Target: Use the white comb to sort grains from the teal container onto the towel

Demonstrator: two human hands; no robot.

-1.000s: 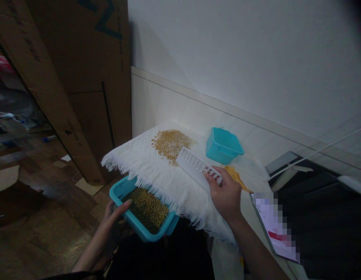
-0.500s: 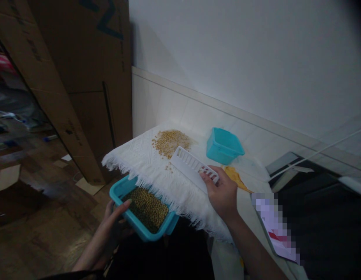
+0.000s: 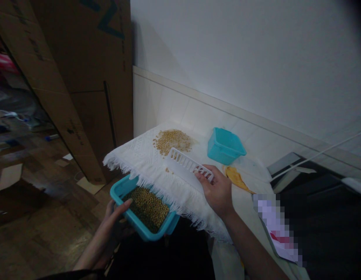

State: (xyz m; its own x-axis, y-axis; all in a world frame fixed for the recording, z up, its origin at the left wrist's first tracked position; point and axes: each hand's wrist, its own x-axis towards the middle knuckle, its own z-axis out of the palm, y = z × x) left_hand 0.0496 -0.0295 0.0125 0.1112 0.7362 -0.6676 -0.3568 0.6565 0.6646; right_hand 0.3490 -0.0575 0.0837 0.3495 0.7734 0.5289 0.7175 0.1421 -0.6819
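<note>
My left hand point(image 3: 114, 216) grips the left rim of a blue plastic basin point(image 3: 138, 229), its thumb over the edge. Yellow soybeans point(image 3: 157, 208) and smaller dark green beans fill the bottom of the basin, which sits under the table's fringed edge. In my right hand point(image 3: 217, 190) is a white slotted plastic tray point(image 3: 183, 171), held by its near end and tilted on the white cloth point(image 3: 133, 155). Its far end is beside a spread pile of soybeans point(image 3: 171, 142). A couple of loose beans lie just left of the tray.
A second blue basin point(image 3: 225, 147) stands on the table near the wall. Right of it lie a yellow cloth point(image 3: 237, 179) and a clear lid point(image 3: 257, 169). A pixelated flat item point(image 3: 276, 229) rests at the right edge. A tall cardboard box point(image 3: 89, 116) stands left of the table.
My right hand has drawn the white tray slightly left and toward the cloth's fringed edge. The left hand and its basin stay nearly where they were.
</note>
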